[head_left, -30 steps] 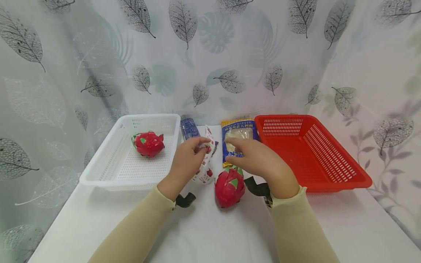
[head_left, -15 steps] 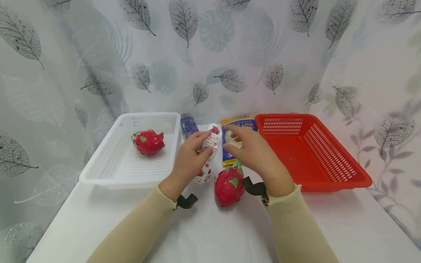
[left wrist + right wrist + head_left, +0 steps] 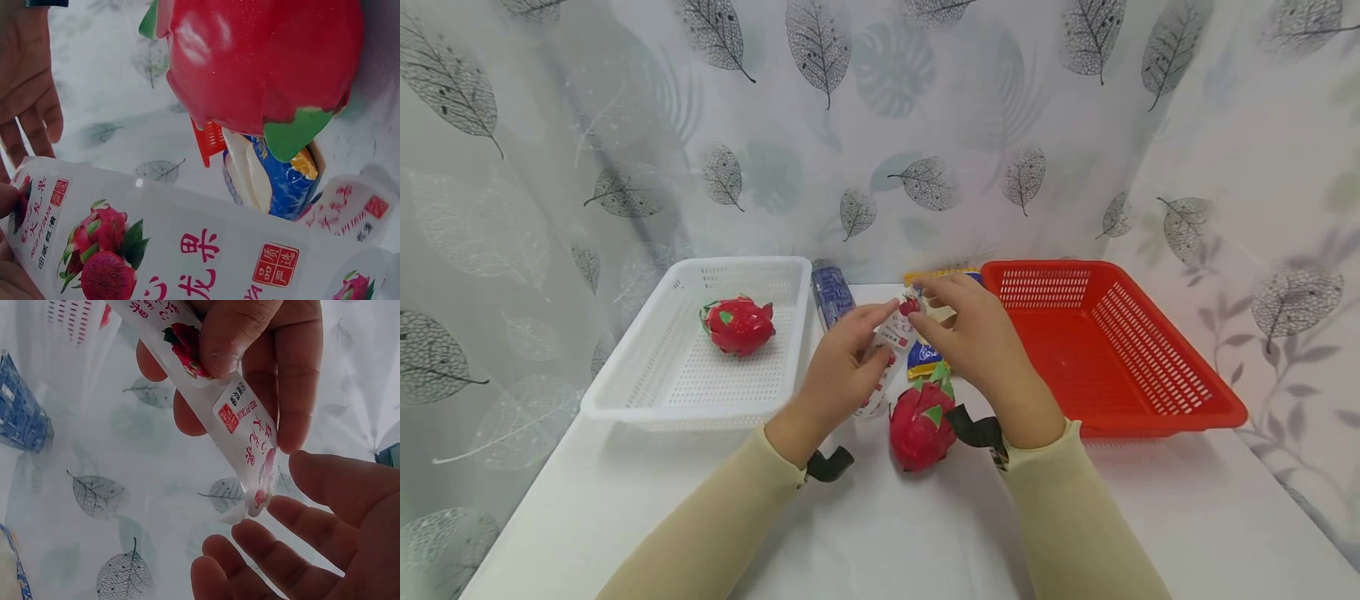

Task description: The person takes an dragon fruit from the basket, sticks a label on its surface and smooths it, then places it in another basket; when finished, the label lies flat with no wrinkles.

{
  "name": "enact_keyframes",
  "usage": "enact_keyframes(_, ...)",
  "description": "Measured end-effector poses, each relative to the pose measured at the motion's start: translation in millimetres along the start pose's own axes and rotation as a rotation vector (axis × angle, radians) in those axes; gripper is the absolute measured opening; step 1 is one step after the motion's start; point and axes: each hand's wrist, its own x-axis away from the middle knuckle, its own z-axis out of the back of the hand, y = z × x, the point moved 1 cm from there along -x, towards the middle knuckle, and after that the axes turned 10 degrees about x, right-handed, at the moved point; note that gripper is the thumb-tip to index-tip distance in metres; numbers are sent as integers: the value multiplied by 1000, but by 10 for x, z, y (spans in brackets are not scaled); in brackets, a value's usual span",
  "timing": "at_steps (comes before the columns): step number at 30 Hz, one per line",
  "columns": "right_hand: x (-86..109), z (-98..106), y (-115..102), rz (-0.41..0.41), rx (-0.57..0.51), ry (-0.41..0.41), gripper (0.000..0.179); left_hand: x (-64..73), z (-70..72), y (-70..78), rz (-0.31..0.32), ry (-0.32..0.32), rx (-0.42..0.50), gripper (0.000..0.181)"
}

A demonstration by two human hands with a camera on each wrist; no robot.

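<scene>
My left hand (image 3: 838,358) pinches a strip of white dragon fruit labels (image 3: 206,412) between thumb and fingers. The strip's lower part trails down to the table in the head view. My right hand (image 3: 973,333) is at the strip's far end, its thumb and fingers spread around it; in the right wrist view the index and middle fingertips lie close to that end, and whether they touch it I cannot tell. Just below the hands, a red dragon fruit (image 3: 921,429) with green tips lies on the table. It looms large in the left wrist view.
On the left stands a white basket (image 3: 700,414) with another dragon fruit (image 3: 739,325) inside. A red basket (image 3: 1067,358) stands on the right. Between them lie a blue packet (image 3: 832,293) and a blue and yellow pasta bag (image 3: 923,358), partly behind my right hand. A leaf-patterned curtain (image 3: 880,142) hangs behind.
The left hand has turned the label strip from edge-on to face-up and brought its end rightward. The right hand has moved slightly left, so the strip's end is now among its fingers.
</scene>
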Motion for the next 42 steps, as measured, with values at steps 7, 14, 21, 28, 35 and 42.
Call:
enact_keyframes(7,8,-9,-5,28,22,39,45,10,-8,30,-16,-13,-3,61)
enact_keyframes(14,9,-6,-27,50,58,62,29,14,-13,21,-13,-26,5,61)
enact_keyframes(21,17,6,-47,71,69,63,14,14,-25,15,-1,-40,7,59)
enact_keyframes(28,9,-10,-36,104,93,13,14,10,-48,-17,78,-115,46,56)
enact_keyframes(35,9,0,-46,94,83,-43,13,6,-53,-29,128,-149,93,58)
enact_keyframes(42,18,7,-55,85,79,-121,13,5,-41,-34,201,-138,111,55)
